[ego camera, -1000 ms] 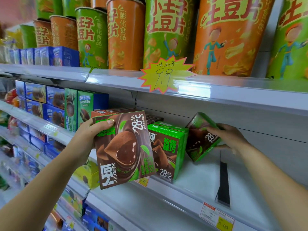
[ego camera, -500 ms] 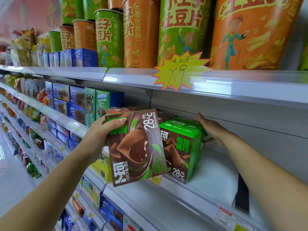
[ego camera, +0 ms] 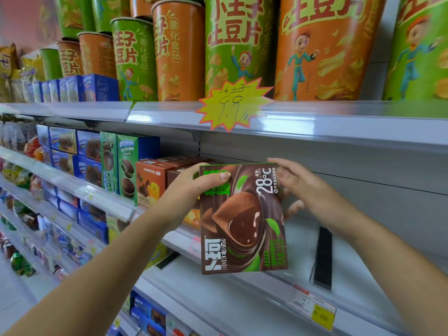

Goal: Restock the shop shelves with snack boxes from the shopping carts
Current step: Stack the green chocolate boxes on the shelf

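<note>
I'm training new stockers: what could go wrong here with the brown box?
The left hand grips the brown box only at its top left corner, so it might swing or slip. The right hand, open beside it, gives no plain support. The box hides the slot behind, so it may bump the orange boxes.

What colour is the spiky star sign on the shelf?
Yellow star sign with a red edge, head view.

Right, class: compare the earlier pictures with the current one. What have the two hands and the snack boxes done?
The right hand let go of the green box it was setting on the shelf and moved left to the upper right corner of the brown box, fingers spread; contact unclear. The left hand still grips the brown box, which now hides the green box.
</note>
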The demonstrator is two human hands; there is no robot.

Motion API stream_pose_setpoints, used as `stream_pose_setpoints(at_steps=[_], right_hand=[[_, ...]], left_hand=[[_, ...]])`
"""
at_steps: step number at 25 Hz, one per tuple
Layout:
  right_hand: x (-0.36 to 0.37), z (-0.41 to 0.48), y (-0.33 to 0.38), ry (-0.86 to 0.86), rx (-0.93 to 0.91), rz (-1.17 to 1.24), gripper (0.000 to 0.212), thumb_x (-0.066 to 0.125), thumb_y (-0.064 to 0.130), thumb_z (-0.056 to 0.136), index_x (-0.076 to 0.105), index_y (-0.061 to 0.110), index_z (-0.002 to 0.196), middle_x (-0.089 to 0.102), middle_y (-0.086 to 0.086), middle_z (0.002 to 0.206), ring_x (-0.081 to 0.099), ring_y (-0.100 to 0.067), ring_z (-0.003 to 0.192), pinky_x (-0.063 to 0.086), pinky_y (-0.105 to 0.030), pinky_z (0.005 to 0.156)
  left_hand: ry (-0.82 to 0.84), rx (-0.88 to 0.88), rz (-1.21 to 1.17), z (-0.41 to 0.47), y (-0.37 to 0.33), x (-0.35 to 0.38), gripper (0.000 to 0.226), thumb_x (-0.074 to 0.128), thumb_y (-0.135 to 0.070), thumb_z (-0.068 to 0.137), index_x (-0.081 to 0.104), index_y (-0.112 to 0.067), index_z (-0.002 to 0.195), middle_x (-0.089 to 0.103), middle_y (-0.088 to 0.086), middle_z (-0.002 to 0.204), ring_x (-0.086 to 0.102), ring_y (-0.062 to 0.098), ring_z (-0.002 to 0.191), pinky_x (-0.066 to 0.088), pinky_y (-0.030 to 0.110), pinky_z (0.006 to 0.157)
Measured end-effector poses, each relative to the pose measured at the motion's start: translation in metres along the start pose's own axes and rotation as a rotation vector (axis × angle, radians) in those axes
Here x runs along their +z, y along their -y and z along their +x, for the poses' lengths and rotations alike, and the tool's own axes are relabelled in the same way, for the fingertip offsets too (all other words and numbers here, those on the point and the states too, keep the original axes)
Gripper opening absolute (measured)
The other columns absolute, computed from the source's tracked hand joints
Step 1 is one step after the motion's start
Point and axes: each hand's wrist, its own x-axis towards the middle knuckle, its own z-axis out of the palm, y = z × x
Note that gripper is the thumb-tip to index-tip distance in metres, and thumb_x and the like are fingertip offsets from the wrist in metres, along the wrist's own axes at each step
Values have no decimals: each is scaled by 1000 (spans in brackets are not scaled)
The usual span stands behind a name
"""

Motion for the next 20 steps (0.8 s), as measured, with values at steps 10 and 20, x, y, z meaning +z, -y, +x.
stream_pose_setpoints(at_steps=[10,20], right_hand=[[-74,-41,-18,-446,205,-139,42,81,35,70,65,16,103,70,-1,76,59,-20,60,43,-23,45],[-84,51,-85,-553,300,-539,62,75,36,83,38,19,130,55,2,110,61,-25,93,48,-34,76]], left_hand=[[-162,240,556,18,-2,42,30,46,-41,101,63,-27,121,67,-12,116,61,6,111,50,26,92],[221,305,1398,57,17,67,72,49,-50,95,16,-32,156,19,-1,164,17,18,151,13,42,123]])
